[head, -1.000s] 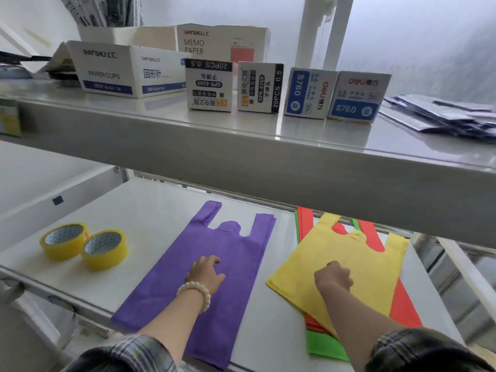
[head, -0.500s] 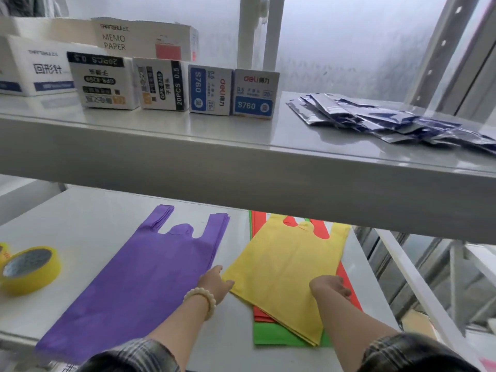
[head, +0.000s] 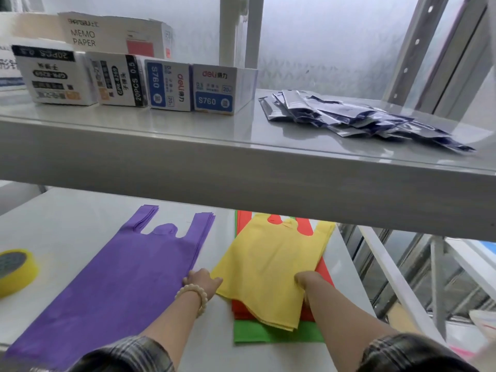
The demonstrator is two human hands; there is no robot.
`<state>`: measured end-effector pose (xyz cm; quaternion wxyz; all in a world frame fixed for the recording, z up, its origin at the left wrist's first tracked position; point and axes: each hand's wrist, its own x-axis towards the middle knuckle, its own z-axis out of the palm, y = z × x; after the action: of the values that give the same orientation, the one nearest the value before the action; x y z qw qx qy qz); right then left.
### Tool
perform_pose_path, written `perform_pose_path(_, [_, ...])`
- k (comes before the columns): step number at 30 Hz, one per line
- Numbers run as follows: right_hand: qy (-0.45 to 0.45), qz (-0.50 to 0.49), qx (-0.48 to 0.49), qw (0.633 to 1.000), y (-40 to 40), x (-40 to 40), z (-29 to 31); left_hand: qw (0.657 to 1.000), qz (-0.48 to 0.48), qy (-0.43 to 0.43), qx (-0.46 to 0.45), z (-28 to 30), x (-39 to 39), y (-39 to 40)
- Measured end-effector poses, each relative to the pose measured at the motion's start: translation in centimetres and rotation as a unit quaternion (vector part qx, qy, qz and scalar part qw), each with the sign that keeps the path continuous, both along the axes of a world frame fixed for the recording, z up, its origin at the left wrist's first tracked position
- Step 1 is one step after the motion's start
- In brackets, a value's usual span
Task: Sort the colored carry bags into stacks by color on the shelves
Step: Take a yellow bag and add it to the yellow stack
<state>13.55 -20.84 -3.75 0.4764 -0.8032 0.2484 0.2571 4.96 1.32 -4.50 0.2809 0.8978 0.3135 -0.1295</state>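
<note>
Left hand (head: 201, 281): at the left edge of the yellow bag (head: 271, 269), fingers curled against that edge; whether they pinch the fabric cannot be told. A bead bracelet (head: 193, 296) sits on the wrist.
Right hand (head: 306, 281): on the right part of the yellow bag, fingers bent down onto or under the fabric; a closed grip cannot be confirmed.
Yellow bag: top of the mixed pile on the lower shelf (head: 80, 224), lying skewed, handles pointing away from the person.
Red bag (head: 323, 269): directly under the yellow bag, showing at its right side and lower edge.
Green bag (head: 268, 334): bottom of the pile, its near edge exposed.
Purple bags (head: 115, 280): flat stack just left of the pile, touching the left hand.
Yellow tape roll (head: 14, 269): far left of the lower shelf, well apart from the bags.
Upper shelf (head: 241, 162): carries stationery boxes (head: 171, 87) at left and foil packets (head: 357, 116) at right.
</note>
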Motion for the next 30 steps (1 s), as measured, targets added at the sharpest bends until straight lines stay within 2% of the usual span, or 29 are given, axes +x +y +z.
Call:
perform_pose_path(4, [0.031,0.021,0.048,0.998,-0.8,0.1,0.8,0.999,0.035,-0.028,-0.027,0.2,-0.1,0.1])
perform_pose_path(7, [0.129,0.049,0.123,0.983,-2.7,-0.4,2.0,0.998,0.043,-0.028,-0.038,0.3,-0.1,0.1])
perform_pose_path(10, [0.201,0.106,0.148,0.963,-4.7,-0.6,2.4,0.999,0.035,-0.014,-0.03,0.3,-0.2,-0.8])
perform_pose_path(13, [0.225,0.146,0.117,0.956,-5.9,-0.3,2.4,1.0,0.009,0.01,0.005,0.5,-0.4,-2.1])
perform_pose_path(16, [0.243,0.189,0.036,0.951,-6.6,-0.2,2.0,0.998,-0.015,0.044,0.04,0.5,-0.7,-3.6])
perform_pose_path(19, [0.252,0.222,-0.053,0.94,-6.9,0.7,1.0,0.997,-0.002,0.061,0.039,0.2,-0.9,-4.9])
perform_pose_path(22, [0.209,0.193,-0.086,0.955,-7.2,1.1,0.8,0.998,0.014,0.057,0.014,0.0,-0.9,-5.5])
perform_pose_path(25, [0.072,0.111,-0.049,0.99,-7.2,1.5,0.7,0.998,0.017,0.062,0.002,0.2,-1.0,-5.8])
perform_pose_path(27, [-0.021,0.087,-0.037,0.995,-7.1,2.3,0.3,0.998,0.032,0.043,-0.016,0.3,-1.0,-5.8])
perform_pose_path(30, [-0.091,0.089,-0.041,0.991,-6.9,2.8,0.1,0.997,0.052,0.016,-0.063,0.8,-1.0,-5.9])
